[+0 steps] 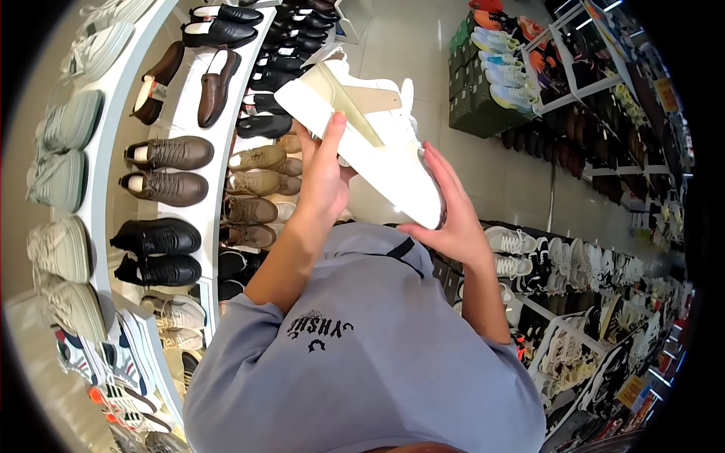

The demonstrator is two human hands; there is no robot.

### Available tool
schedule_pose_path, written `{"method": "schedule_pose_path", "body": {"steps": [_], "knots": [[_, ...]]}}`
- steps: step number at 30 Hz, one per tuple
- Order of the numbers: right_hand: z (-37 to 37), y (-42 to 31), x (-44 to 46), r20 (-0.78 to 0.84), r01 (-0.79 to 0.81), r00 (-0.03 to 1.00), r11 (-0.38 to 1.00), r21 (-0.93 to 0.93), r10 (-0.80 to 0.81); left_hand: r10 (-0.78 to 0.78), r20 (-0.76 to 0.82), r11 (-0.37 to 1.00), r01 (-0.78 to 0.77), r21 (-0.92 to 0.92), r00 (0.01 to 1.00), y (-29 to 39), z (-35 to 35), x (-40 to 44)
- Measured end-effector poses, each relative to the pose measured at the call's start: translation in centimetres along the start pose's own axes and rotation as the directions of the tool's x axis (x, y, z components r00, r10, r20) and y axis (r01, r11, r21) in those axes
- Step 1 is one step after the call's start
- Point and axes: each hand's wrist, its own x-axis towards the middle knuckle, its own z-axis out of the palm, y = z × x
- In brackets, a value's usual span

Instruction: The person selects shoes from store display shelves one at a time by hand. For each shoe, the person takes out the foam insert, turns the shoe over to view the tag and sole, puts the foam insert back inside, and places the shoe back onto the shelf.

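Two hands on a chunky, smooth white sneaker (377, 170) with a pale olive strip along its side, and dropping it is my main worry. My left hand (325, 170) has it gripped, thumb pressed on the side by the strip and fingers tucked behind. My right hand (451, 202) is cupped round the lower end, fingers along one edge, thumb underneath. If that cupped side went slack, I reckon the weight could swing around my left thumb and slip free. Dragging fingers over that white finish could probably smudge it too.

Position-wise, the sneaker sits between my hands, touching both, held out past my grey-blue T-shirt (377, 340). It's tilted, one end toward 11 o'clock, the other toward 5. From its middle, left hand's at 8 o'clock, right at 4. Behind it, around 12, there's a laced white upper with a tan panel (377, 100); honestly can't tell if that's the same shoe or a second one. If it's a second, a loose grip might let them scuff. Well apart at 10 o'clock: a white shelf (185, 98) with a brown loafer (219, 84).
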Motion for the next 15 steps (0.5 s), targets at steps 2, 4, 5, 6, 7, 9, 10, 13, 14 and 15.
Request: {"method": "schedule_pose_path", "body": {"steps": [2, 4, 5, 6, 7, 9, 10, 13, 14, 15], "knots": [[0.0, 1.1, 2.8, -0.085, -0.032, 0.996, 0.999, 0.029, 0.034, -0.039, 0.013, 0.995, 0.038, 0.091, 0.999, 0.8, 0.0, 2.9], [-0.3, 2.2, 5.0, -0.163, -0.103, 0.978, 0.981, 0.162, 0.129, -0.075, -0.032, 0.995, 0.077, 0.061, 0.997, 2.1, 0.5, 5.3], [-0.5, 3.0, 6.0, -0.231, -0.078, 0.959, 0.940, 0.332, 0.161, -0.091, -0.051, 0.995, 0.093, 0.045, 0.995, 2.6, 0.8, 6.7], [-1.0, 3.8, 7.0, -0.261, -0.089, 0.929, 0.846, 0.526, 0.261, -0.041, -0.041, 0.993, 0.045, 0.110, 0.998, 2.9, 1.0, 8.2], [-1.8, 4.8, 7.9, -0.271, -0.077, 0.893, 0.715, 0.695, 0.360, 0.027, -0.008, 0.976, -0.024, 0.218, 1.000, 3.3, 1.0, 9.7], [-3.5, 6.8, 9.0, -0.231, -0.064, 0.875, 0.575, 0.816, 0.426, 0.154, -0.002, 0.916, -0.142, 0.375, 0.988, 3.8, 1.1, 13.1], [-4.3, 7.8, 9.6, -0.206, -0.091, 0.868, 0.552, 0.829, 0.452, 0.216, -0.024, 0.902, -0.191, 0.387, 0.976, 4.0, 1.8, 14.5], [-6.5, 10.4, 12.2, -0.134, -0.149, 0.855, 0.486, 0.861, 0.500, 0.164, 0.118, 0.902, -0.197, 0.385, 0.979, 4.1, 3.2, 18.5], [-7.1, 11.3, 13.4, -0.114, -0.160, 0.849, 0.455, 0.876, 0.517, 0.181, 0.135, 0.901, -0.219, 0.373, 0.974, 3.8, 3.8, 19.9], [-7.9, 12.3, 14.5, -0.090, -0.173, 0.842, 0.423, 0.889, 0.532, 0.200, 0.150, 0.901, -0.242, 0.361, 0.968, 3.4, 4.5, 21.2]]}}
